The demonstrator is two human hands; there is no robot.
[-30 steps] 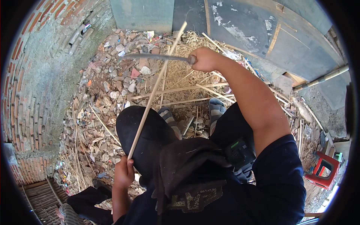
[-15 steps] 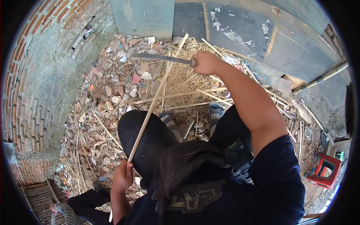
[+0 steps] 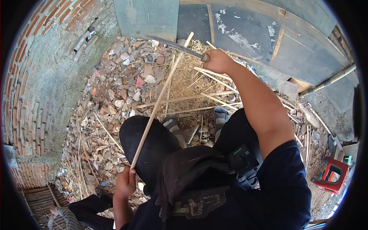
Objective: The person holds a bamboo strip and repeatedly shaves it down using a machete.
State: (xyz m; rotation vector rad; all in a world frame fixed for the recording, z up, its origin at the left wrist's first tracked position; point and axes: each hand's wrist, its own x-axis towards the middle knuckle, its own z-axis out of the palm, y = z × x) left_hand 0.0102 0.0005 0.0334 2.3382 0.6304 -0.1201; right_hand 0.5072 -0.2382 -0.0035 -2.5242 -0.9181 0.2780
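While forward — right hand (image 3: 218, 61) fisted

the person wears a dark navy t-shirt (image 3: 283, 188) with a short right sleeve (image 3: 281, 159) that ends near the elbow; the right hand (image 3: 218, 61) and left hand (image 3: 125, 183) are bare. across the chest hangs a bunched, faded black cloth (image 3: 191, 165), soft-edged and dotted with pale specks. just below it, a dark grey, angular print (image 3: 199, 202) carries speckled, dull yellow shapes. the trousers (image 3: 136, 132) are plain black, smooth and rounded over the knee. near the right thigh is a boxy black unit (image 3: 244, 158) with a small green mark. the footwear (image 3: 221, 118) is banded in grey and white; whether socks or shoes, it is hard to tell.
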